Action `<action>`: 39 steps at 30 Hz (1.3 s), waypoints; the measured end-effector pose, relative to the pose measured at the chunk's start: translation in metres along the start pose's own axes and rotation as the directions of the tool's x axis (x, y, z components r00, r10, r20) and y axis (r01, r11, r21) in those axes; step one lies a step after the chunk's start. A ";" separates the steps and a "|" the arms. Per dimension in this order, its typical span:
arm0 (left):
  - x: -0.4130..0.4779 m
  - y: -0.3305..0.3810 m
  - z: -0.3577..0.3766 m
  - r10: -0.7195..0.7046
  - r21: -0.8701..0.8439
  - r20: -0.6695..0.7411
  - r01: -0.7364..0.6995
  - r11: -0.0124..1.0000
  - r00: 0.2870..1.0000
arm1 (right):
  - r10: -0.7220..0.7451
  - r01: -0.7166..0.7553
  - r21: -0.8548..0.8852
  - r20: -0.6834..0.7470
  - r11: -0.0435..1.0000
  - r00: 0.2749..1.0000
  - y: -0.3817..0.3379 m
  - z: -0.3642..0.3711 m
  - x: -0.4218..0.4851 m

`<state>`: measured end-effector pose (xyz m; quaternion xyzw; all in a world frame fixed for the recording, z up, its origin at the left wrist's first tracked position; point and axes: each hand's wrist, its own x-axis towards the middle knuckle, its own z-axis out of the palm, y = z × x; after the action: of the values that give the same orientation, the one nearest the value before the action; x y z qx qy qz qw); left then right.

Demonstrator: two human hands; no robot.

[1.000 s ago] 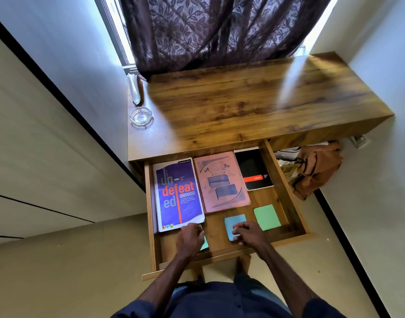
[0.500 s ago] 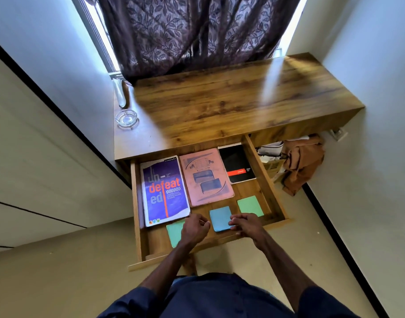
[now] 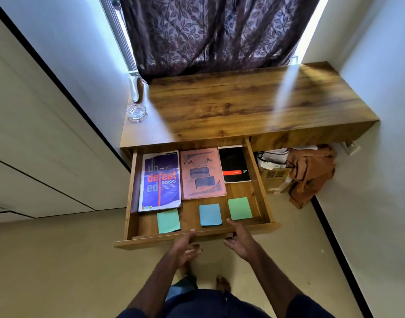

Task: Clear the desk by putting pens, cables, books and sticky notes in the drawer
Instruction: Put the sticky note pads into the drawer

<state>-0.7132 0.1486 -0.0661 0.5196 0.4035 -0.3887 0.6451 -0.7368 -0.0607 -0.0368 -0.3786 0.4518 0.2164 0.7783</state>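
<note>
- Reaching left hand (image 3: 185,247) toward the front rim of the pulled-out drawer (image 3: 151,241), fingers loosely spread, gripping nothing, thumb tip right at the rim.
- Holding right hand (image 3: 239,241) beside it at the same rim, fingers relaxed and apart, also carrying nothing.
- Logging three pads lying flat in the near row of the drawer floor, apart from each other: teal sticky note (image 3: 168,220) left, blue sticky note (image 3: 210,214) middle, green sticky note (image 3: 239,208) right.
- Logging three books lying side by side behind them: purple book (image 3: 160,181) by the left wall, pink book (image 3: 202,173) just beside it, black notebook (image 3: 234,165) on the right.
- Logging tabletop (image 3: 242,106) beyond, carrying glass ashtray (image 3: 136,112) near its left edge.
- Logging brown cloth (image 3: 311,173) heaped under the tabletop, right of the drawer, and patterned curtain (image 3: 208,31) hanging farthest back.
</note>
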 end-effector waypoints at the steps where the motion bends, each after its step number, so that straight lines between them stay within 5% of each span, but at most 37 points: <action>1: 0.001 0.003 -0.005 0.004 -0.140 -0.016 -0.007 0.990 1.000 | -0.007 0.007 0.074 0.004 0.997 1.000 -0.004 0.004 -0.001; 3: -0.002 0.013 -0.009 -0.008 -0.326 -0.018 0.002 0.945 1.000 | -0.017 0.016 0.165 0.000 0.986 1.000 -0.012 0.015 -0.004; 6: -0.007 0.025 -0.008 -0.018 -0.382 -0.010 0.013 0.924 1.000 | 0.001 0.005 0.249 -0.022 0.969 1.000 -0.019 0.020 -0.006; 22: -0.008 0.112 0.008 0.062 -0.412 0.022 -0.048 0.910 0.998 | -0.049 0.078 0.334 -0.095 0.939 0.994 -0.085 0.069 0.025; 39: 0.064 0.290 0.023 0.104 -0.309 0.133 -0.058 0.949 0.986 | -0.078 0.115 0.365 -0.115 0.924 0.990 -0.194 0.176 0.132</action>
<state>-0.4197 0.1670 -0.0186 0.4004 0.3880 -0.3325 0.7607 -0.4450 -0.0434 -0.0211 -0.2566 0.5032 0.0697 0.8223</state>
